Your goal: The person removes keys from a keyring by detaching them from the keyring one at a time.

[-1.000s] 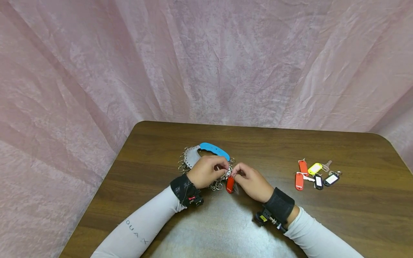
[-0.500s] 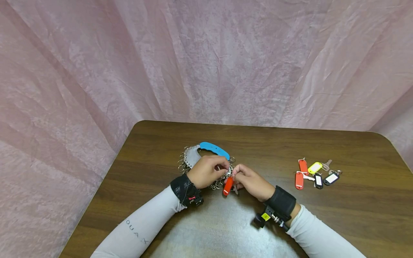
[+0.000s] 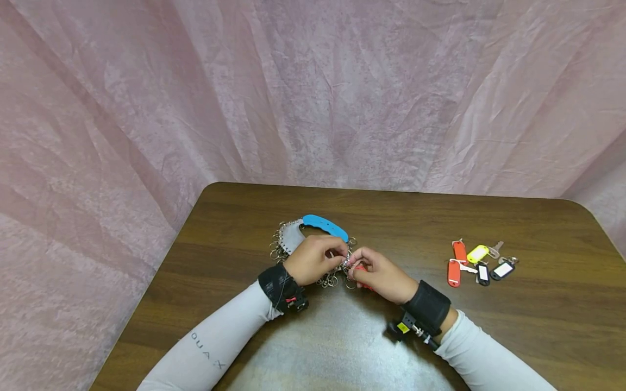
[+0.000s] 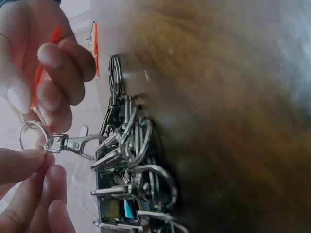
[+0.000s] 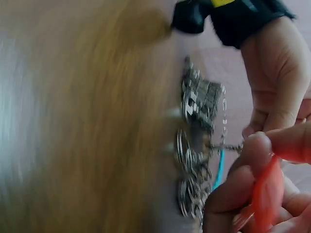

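My left hand [image 3: 313, 259] lies over the near side of a curved grey holder [image 3: 290, 238] with a blue handle [image 3: 325, 226]. Its thumb and fingers pinch a split ring at the end of a metal swivel clasp [image 4: 73, 144], which hooks toward the holder. Close beside it, my right hand [image 3: 383, 276] grips a red key tag [image 5: 268, 196] between curled fingers. The tag's small ring is right at the clasp's split ring in the left wrist view. More metal rings [image 4: 141, 187] hang in a row along the holder's edge.
On the brown table [image 3: 538, 326], to the right, lie two red key tags [image 3: 454, 273], a yellow tag [image 3: 477, 254] and two black ones [image 3: 502, 270], with keys among them. A pink curtain [image 3: 342, 98] hangs behind the table.
The red key tag, which hung below my right fingers, is now gathered into the right hand. Its key has dropped from sight. My left hand has stayed in place.
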Tool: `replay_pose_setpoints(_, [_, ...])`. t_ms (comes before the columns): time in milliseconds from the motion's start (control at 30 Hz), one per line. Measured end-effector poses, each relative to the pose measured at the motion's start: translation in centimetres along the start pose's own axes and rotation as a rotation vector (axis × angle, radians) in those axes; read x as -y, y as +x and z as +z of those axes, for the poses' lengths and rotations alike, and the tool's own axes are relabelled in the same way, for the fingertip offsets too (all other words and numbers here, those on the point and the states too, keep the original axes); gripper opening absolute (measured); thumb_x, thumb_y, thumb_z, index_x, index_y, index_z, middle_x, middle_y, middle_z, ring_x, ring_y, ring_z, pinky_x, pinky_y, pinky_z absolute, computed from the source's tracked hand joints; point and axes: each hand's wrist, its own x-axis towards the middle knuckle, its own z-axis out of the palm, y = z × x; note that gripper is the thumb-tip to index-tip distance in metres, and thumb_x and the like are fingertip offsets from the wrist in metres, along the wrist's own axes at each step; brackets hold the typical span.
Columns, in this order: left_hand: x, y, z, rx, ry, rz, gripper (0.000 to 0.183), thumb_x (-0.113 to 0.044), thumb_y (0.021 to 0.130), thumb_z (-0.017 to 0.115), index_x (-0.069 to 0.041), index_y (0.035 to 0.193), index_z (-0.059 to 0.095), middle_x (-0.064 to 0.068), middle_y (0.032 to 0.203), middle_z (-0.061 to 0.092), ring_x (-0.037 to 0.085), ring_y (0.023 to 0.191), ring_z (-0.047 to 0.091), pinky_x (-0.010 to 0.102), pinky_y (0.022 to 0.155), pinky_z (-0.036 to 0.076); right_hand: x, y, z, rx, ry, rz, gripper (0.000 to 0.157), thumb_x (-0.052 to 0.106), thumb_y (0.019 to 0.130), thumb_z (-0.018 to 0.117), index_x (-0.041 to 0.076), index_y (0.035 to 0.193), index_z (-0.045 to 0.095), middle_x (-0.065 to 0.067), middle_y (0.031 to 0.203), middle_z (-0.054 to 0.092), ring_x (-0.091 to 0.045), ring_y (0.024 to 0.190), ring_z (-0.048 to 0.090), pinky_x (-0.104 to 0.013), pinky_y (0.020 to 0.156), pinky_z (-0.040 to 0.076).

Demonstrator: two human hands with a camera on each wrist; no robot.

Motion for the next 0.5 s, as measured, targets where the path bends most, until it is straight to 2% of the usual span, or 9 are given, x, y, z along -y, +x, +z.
replay_pose_setpoints(167, [0.05,-0.02,0.00,0.007,0.011,-0.005,0.009,-0.005,0.091,0.070,-0.013,0.095,0.071,-0.003,0.092,0.073,0.007,0.086,0.066,0.028,0.080,0.055,0.39,-0.13,-0.44,-0.055,-0.166,-0.065,0.014,0.010,0.101,0.058,0.000,0.106,0.065,-0.014,0.092,0.068,-0.012,0.068,0.059,-0.024,0.065,0.052])
replay_pose_setpoints(333, [0.04,-0.05,0.05,-0.001,0.008,-0.001,0.009,-0.005,0.090,0.071,-0.012,0.095,0.072,-0.003,0.091,0.073,0.008,0.085,0.067,0.028,0.079,0.056,0.75,-0.14,-0.49,-0.062,-0.241,-0.079,0.016,0.017,0.103,0.056,0.007,0.104,0.068,-0.008,0.095,0.073,-0.011,0.069,0.061,-0.025,0.068,0.053])
replay_pose_setpoints(500, [-0.02,-0.02,0.09,-0.006,-0.006,-0.026,0.010,-0.005,0.089,0.071,-0.014,0.092,0.072,-0.003,0.088,0.073,0.007,0.082,0.067,0.029,0.076,0.056,0.76,-0.18,-0.30,-0.079,-0.270,-0.098,0.018,0.021,0.104,0.056,0.009,0.103,0.069,-0.006,0.093,0.074,-0.008,0.068,0.060,-0.024,0.066,0.051])
